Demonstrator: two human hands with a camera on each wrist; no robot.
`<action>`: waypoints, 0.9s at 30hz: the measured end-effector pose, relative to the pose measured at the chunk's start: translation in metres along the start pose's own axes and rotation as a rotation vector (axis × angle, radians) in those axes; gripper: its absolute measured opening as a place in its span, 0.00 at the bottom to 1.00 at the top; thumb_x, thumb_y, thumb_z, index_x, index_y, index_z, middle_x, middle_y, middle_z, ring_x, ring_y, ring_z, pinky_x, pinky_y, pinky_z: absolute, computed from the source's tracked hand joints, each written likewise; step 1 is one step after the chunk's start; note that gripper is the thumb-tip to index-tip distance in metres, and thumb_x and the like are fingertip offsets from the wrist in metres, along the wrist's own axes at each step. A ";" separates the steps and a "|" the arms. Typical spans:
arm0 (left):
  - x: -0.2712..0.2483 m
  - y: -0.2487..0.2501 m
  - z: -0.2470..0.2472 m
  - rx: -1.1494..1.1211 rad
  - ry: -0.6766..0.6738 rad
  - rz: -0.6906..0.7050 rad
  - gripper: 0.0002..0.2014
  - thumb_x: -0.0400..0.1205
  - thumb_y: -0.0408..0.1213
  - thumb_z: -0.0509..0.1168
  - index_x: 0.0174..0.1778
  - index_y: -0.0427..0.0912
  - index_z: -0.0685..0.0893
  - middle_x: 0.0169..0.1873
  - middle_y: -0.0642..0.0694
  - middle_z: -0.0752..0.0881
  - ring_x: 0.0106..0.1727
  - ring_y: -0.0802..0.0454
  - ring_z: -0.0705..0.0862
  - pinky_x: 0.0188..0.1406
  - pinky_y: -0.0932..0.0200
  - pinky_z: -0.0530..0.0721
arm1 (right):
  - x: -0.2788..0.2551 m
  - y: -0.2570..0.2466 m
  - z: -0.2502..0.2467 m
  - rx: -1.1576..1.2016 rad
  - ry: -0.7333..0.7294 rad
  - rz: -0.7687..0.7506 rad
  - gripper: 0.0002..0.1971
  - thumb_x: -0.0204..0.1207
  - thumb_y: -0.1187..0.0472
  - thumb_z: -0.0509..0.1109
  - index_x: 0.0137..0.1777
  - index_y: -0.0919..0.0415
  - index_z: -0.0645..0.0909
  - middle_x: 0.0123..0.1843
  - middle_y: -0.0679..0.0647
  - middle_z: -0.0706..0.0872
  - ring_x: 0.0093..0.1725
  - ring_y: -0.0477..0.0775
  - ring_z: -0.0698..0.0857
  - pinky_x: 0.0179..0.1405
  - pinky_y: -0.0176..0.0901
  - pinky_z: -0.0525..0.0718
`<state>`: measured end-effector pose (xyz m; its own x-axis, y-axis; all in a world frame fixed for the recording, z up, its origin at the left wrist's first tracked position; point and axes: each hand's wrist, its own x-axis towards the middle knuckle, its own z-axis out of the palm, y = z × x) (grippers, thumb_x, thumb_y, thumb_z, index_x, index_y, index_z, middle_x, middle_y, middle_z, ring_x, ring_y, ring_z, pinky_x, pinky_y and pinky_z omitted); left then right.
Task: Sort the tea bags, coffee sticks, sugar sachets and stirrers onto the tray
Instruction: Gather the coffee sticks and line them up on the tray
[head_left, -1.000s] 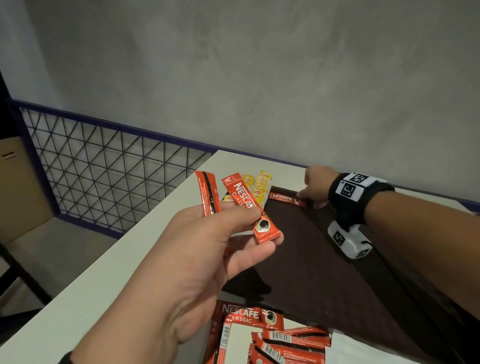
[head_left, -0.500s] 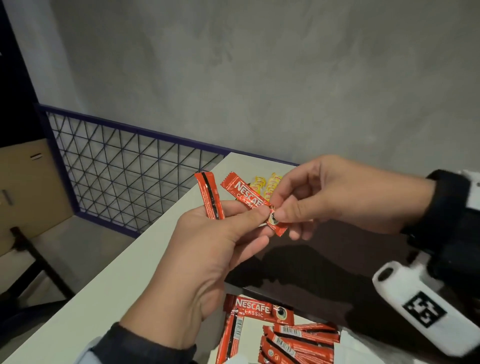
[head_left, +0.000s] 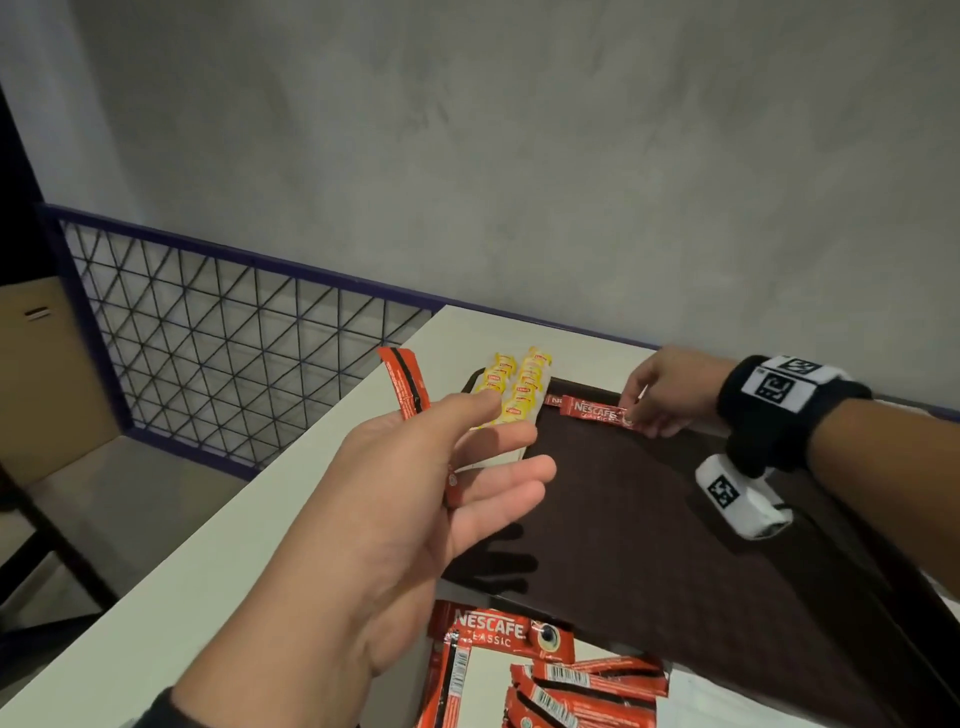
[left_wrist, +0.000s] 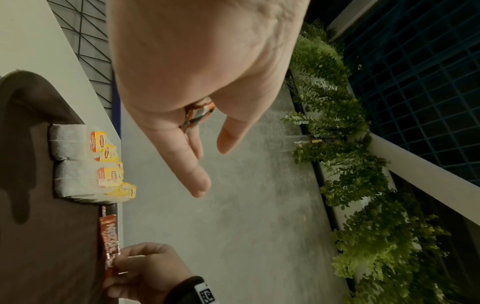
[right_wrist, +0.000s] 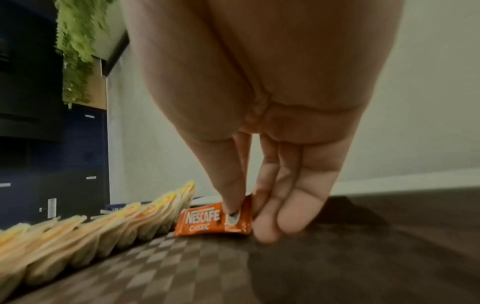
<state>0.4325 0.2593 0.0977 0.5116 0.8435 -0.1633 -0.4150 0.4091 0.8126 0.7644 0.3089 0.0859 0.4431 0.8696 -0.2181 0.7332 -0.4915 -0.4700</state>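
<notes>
From the head view, my right hand (head_left: 670, 389) sits at about one o'clock, its grip pinching the end of a red foil Nescafe coffee stick (head_left: 597, 411) that lies along the far edge of the dark brown rectangular tray (head_left: 649, 545). A second red stick (head_left: 552, 400) lies just beside it, mostly covered. My left hand (head_left: 415, 499) hangs mid-frame above the tray's near left corner, fingers mostly straight, its grip holding a red stick with a black stripe (head_left: 404, 383) whose lower part the thumb hides. The yellow-tagged white tea bags (head_left: 514, 395) lie in two rows at the tray's far left corner, partly behind my fingers. Loose red sticks (head_left: 545, 670) lie on the white bench (head_left: 208, 545) at six o'clock, cut off by the frame. The tray's middle is bare.

From the left wrist, only a crumpled bit of the striped stick (left_wrist: 198, 114) shows between palm and fingers; the tea bags (left_wrist: 85, 164) sit at nine o'clock.

From the right wrist, thumb and fingertips (right_wrist: 270, 216) clamp the stick (right_wrist: 213, 221) on edge against the tray floor (right_wrist: 182, 267), just beside the last tea bags (right_wrist: 145, 220), which are blurred.
</notes>
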 end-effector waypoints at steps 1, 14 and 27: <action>0.000 -0.001 0.000 0.004 -0.008 -0.002 0.11 0.83 0.37 0.72 0.59 0.36 0.87 0.43 0.37 0.95 0.40 0.40 0.96 0.29 0.56 0.93 | 0.005 0.001 0.005 0.009 0.004 -0.003 0.02 0.76 0.73 0.75 0.45 0.68 0.88 0.34 0.60 0.89 0.32 0.53 0.88 0.31 0.41 0.87; 0.002 -0.006 0.003 0.027 0.005 0.010 0.10 0.81 0.35 0.73 0.56 0.35 0.87 0.42 0.36 0.95 0.37 0.39 0.95 0.24 0.57 0.91 | 0.025 -0.009 0.016 -0.165 0.151 -0.030 0.05 0.75 0.68 0.78 0.48 0.68 0.85 0.34 0.61 0.93 0.33 0.55 0.93 0.38 0.48 0.94; 0.008 -0.007 -0.003 -0.031 -0.009 -0.044 0.22 0.91 0.49 0.58 0.57 0.35 0.90 0.47 0.34 0.95 0.43 0.34 0.95 0.28 0.49 0.93 | 0.017 -0.019 0.017 -0.267 0.165 -0.012 0.13 0.80 0.55 0.74 0.51 0.68 0.86 0.33 0.60 0.93 0.37 0.59 0.94 0.39 0.47 0.92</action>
<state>0.4375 0.2641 0.0891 0.5366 0.8213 -0.1938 -0.4147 0.4566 0.7871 0.7495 0.3334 0.0768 0.4954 0.8665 -0.0615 0.8386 -0.4956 -0.2261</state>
